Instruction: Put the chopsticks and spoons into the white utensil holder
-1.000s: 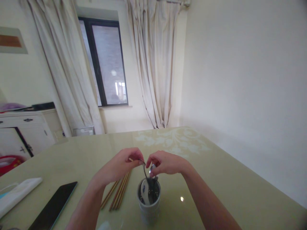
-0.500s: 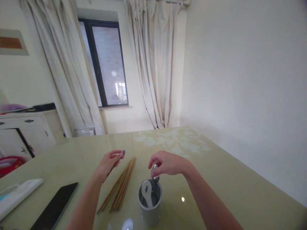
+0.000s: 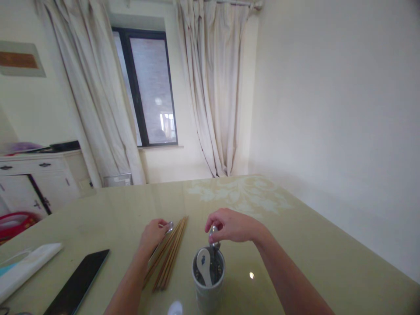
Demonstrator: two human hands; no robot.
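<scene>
My left hand (image 3: 152, 235) is closed around a metal spoon (image 3: 169, 226), whose shiny bowl shows past the fingertips. It is low over the table, just left of several wooden chopsticks (image 3: 172, 259) lying in a loose bundle. Above a pale cylindrical utensil holder (image 3: 210, 298), my right hand (image 3: 235, 225) pinches the bowl end of another metal spoon (image 3: 214, 238); its handle still runs down into the holder. A white ceramic spoon (image 3: 204, 265) with a blue mark leans inside, bowl upward. The holder's bottom is hidden.
A dark flat device (image 3: 78, 282) lies on the glossy green table (image 3: 278, 258), left of my left forearm. Farther left is a white slab-like item (image 3: 31, 267) with a cable. A white cabinet (image 3: 54, 177) and a red basket (image 3: 16, 223) stand beyond the table's left side.
My left hand has lowered the metal spoon toward the table beside the chopsticks. My right hand stays above the holder with its spoon. The view has shifted slightly.
</scene>
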